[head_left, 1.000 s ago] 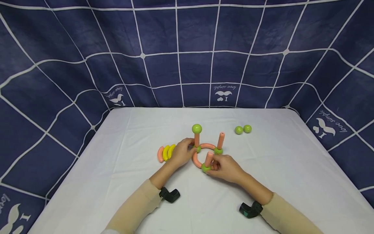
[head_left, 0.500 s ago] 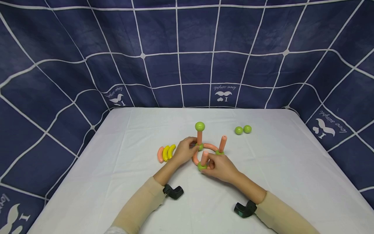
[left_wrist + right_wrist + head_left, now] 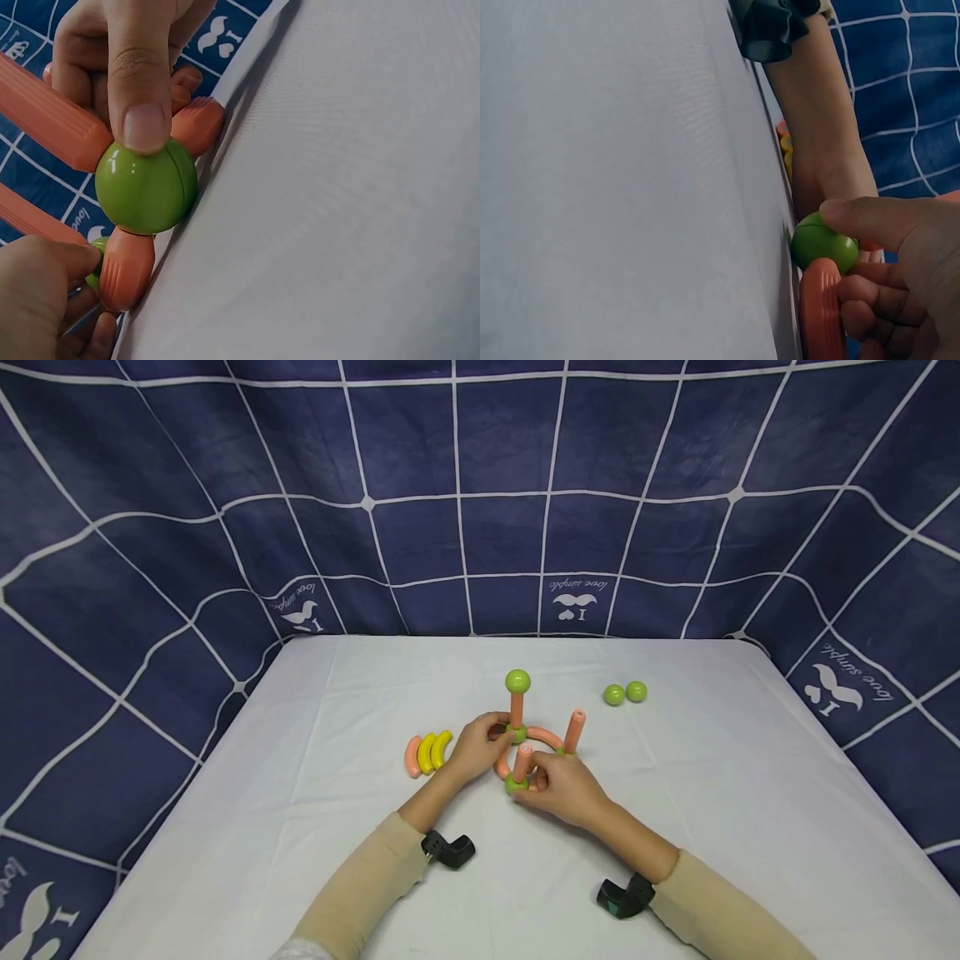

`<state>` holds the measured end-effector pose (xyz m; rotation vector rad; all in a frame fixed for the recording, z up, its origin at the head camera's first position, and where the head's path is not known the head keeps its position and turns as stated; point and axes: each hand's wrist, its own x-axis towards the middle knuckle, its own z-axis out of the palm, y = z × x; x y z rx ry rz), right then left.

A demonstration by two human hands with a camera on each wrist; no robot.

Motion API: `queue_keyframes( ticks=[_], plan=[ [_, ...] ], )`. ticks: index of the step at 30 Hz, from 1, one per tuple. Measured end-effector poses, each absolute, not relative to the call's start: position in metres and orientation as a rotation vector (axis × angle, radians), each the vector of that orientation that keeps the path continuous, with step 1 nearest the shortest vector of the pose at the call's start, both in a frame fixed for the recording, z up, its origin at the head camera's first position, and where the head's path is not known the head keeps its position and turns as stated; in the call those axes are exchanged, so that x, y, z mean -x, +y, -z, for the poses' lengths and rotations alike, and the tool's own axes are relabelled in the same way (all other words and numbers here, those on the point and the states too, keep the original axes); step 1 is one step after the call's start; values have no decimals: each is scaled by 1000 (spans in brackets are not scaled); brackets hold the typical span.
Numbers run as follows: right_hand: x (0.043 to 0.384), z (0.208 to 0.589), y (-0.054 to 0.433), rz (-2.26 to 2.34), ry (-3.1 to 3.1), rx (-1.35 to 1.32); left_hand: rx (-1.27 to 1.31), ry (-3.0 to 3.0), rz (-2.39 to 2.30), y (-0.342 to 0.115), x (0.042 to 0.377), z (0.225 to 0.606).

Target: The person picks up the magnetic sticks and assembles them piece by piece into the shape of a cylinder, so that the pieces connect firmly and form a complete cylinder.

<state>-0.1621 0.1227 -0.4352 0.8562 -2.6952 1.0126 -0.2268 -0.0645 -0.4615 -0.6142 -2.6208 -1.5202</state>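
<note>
A ring of curved orange rods (image 3: 543, 737), joined by green balls, stands on the table with three upright straight orange rods. The left upright (image 3: 517, 710) carries a green ball (image 3: 517, 681) on top. The right upright (image 3: 574, 731) and front upright (image 3: 523, 762) have bare tops. My left hand (image 3: 480, 749) holds the ring's far-left joint, its thumb on the green ball (image 3: 146, 187). At the front joint my right hand (image 3: 567, 787) pinches another green ball (image 3: 821, 244), with a curved orange rod (image 3: 823, 311) beside its curled fingers. The right hand partly hides the ring's right side.
Left of the ring lie two yellow curved pieces (image 3: 426, 753) and an orange curved piece (image 3: 413, 757). Two loose green balls (image 3: 614, 695) sit at the back right of the white-covered table (image 3: 360, 693). A dark blue gridded curtain (image 3: 495, 535) rises behind it.
Both hands have turned the ring clockwise as seen from above. The ball-topped upright has shifted right and away, the front one left. Both hands keep their grip.
</note>
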Motion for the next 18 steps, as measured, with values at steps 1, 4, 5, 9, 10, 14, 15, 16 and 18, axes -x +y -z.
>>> queue_keyframes(
  ticks=[1, 4, 5, 9, 10, 14, 15, 16, 18],
  plan=[
    [161, 434, 124, -1037, -2698, -861, 616, -2620, 1528, -64, 227, 462],
    [158, 431, 130, -1111, -2709, -878, 616, -2617, 1556, -64, 227, 463],
    [157, 430, 133, -1133, -2708, -889, 615, -2616, 1562, -64, 227, 463],
    [153, 429, 149, -1233, -2642, -963, 619, -2602, 1544, -64, 227, 466],
    [152, 429, 154, -1251, -2618, -980, 618, -2603, 1541, -64, 227, 466],
    [152, 429, 176, -1297, -2569, -968, 613, -2606, 1530, -65, 227, 466],
    [152, 429, 181, -1297, -2575, -946, 615, -2605, 1531, -65, 227, 466],
    [153, 429, 186, -1295, -2584, -922, 614, -2609, 1529, -65, 226, 466],
    [153, 428, 196, -1284, -2603, -870, 617, -2608, 1533, -65, 226, 466]
  ],
)
